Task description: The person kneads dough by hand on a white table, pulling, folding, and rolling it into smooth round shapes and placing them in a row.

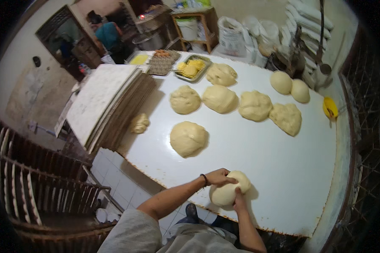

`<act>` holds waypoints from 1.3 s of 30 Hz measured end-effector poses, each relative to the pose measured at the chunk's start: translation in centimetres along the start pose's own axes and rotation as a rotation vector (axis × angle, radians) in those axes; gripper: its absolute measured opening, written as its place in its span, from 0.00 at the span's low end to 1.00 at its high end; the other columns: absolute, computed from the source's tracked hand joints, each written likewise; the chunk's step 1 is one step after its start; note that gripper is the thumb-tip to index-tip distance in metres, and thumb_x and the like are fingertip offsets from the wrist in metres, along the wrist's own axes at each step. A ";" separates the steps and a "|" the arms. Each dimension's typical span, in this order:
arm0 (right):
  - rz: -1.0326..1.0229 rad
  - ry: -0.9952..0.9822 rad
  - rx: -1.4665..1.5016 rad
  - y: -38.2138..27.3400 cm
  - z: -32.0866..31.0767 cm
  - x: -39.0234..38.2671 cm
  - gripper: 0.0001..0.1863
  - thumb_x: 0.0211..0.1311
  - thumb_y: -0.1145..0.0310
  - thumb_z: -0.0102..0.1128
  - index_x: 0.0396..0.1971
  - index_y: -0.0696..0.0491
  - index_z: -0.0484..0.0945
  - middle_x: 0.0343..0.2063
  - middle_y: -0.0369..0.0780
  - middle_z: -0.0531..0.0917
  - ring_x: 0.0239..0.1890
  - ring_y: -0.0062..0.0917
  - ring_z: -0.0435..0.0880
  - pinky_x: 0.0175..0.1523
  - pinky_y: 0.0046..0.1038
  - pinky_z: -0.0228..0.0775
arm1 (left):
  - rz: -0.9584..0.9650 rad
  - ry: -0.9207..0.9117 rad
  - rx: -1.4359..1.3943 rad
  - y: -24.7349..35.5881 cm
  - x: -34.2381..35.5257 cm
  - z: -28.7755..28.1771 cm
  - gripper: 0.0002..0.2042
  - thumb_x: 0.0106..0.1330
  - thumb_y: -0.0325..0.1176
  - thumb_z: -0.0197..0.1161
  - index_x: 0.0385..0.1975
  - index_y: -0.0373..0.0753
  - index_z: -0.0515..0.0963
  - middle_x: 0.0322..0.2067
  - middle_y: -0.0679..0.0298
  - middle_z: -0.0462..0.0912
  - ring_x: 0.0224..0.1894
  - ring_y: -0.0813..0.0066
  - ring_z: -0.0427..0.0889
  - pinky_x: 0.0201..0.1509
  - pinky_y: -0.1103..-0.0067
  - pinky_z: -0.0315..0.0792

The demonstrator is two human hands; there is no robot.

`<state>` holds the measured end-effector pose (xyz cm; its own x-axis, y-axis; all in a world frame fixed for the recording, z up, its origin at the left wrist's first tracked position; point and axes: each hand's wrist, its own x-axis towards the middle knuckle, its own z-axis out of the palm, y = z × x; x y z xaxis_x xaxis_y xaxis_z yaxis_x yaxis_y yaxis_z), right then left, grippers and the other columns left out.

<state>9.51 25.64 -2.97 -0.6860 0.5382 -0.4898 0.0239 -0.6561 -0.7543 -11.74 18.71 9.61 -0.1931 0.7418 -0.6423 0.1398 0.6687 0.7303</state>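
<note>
A smooth pale ball of dough (223,195) is at the near edge of the white table (257,152), gripped between both my hands. My left hand (222,177), with a dark band at its wrist, curls over the top left of the ball, thumb pressed into it. From the right side my right hand (239,200) holds the same dough, its thumb on the surface and its other fingers partly hidden. Just beyond lies a larger dough lump (188,139). Farther back several more lumps rest in a row, among them a rounded dough piece (220,99).
Stacked boards (109,105) stand at the table's left, a small dough scrap (140,123) beside them. At the back are a tray of yellow fat (191,68), an egg carton (161,63) and sacks (231,37). A yellow bowl (330,107) sits far right. Another person (108,38) is in the background.
</note>
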 end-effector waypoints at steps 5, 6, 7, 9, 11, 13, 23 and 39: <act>-0.745 0.039 -0.443 -15.9 4.9 -1.5 0.25 0.73 0.54 0.73 0.57 0.60 0.83 0.52 0.41 0.87 0.52 0.29 0.83 0.59 0.32 0.76 | 0.923 0.296 -0.273 7.0 -13.1 -3.1 0.31 0.68 0.56 0.75 0.59 0.34 0.83 0.45 0.61 0.90 0.42 0.78 0.85 0.43 0.75 0.77; -1.035 0.029 -0.528 -19.5 4.7 -2.8 0.24 0.73 0.57 0.73 0.57 0.61 0.83 0.52 0.42 0.88 0.52 0.30 0.85 0.58 0.31 0.77 | 1.058 0.360 -0.162 9.8 -15.3 -3.9 0.35 0.64 0.56 0.78 0.62 0.36 0.80 0.52 0.58 0.87 0.52 0.70 0.84 0.55 0.72 0.74; -1.196 0.050 -0.547 -22.4 4.5 -4.6 0.24 0.72 0.58 0.73 0.57 0.60 0.83 0.52 0.42 0.88 0.53 0.31 0.84 0.59 0.32 0.76 | 1.183 0.530 0.122 12.5 -17.5 -4.7 0.32 0.61 0.55 0.79 0.57 0.40 0.81 0.53 0.60 0.85 0.58 0.66 0.80 0.63 0.64 0.63; -1.198 0.139 -0.589 -25.2 4.8 -6.8 0.23 0.71 0.59 0.74 0.57 0.60 0.83 0.53 0.43 0.87 0.54 0.33 0.84 0.60 0.32 0.76 | 1.537 0.765 0.392 17.9 -19.7 -6.0 0.26 0.56 0.52 0.81 0.51 0.48 0.82 0.54 0.67 0.83 0.63 0.67 0.77 0.70 0.50 0.50; -0.997 0.238 -0.681 -24.2 5.2 -8.2 0.23 0.69 0.60 0.75 0.57 0.59 0.83 0.53 0.44 0.87 0.55 0.34 0.84 0.62 0.33 0.75 | 1.707 0.861 0.469 21.1 -19.7 -6.3 0.24 0.54 0.47 0.81 0.50 0.49 0.84 0.54 0.69 0.83 0.64 0.69 0.77 0.72 0.52 0.50; -0.761 0.301 -0.815 -20.1 5.3 -9.2 0.23 0.68 0.62 0.76 0.57 0.59 0.83 0.53 0.46 0.86 0.56 0.36 0.84 0.63 0.34 0.75 | 1.712 0.732 0.394 20.3 -18.3 -4.9 0.23 0.56 0.43 0.80 0.51 0.49 0.84 0.55 0.68 0.84 0.66 0.68 0.77 0.72 0.53 0.51; -0.348 0.102 -1.307 -3.6 -2.6 -22.5 0.24 0.62 0.68 0.79 0.57 0.56 0.84 0.57 0.47 0.81 0.65 0.42 0.78 0.69 0.37 0.72 | 0.662 0.177 0.612 -12.3 -11.5 10.5 0.30 0.64 0.48 0.75 0.63 0.40 0.79 0.62 0.61 0.76 0.71 0.58 0.70 0.75 0.55 0.58; -0.306 0.220 -0.066 -10.1 -5.0 3.4 0.43 0.78 0.30 0.46 0.68 0.56 0.74 0.64 0.46 0.81 0.63 0.30 0.82 0.70 0.37 0.72 | 0.154 0.166 -0.511 1.7 4.7 7.4 0.27 0.81 0.51 0.60 0.65 0.33 0.79 0.55 0.56 0.85 0.57 0.71 0.82 0.63 0.74 0.76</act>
<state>10.54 36.72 0.77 -0.4959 0.8095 -0.3142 -0.1065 -0.4158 -0.9032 -5.23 23.73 6.10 -0.3636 0.7833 -0.5042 -0.3018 0.4130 0.8592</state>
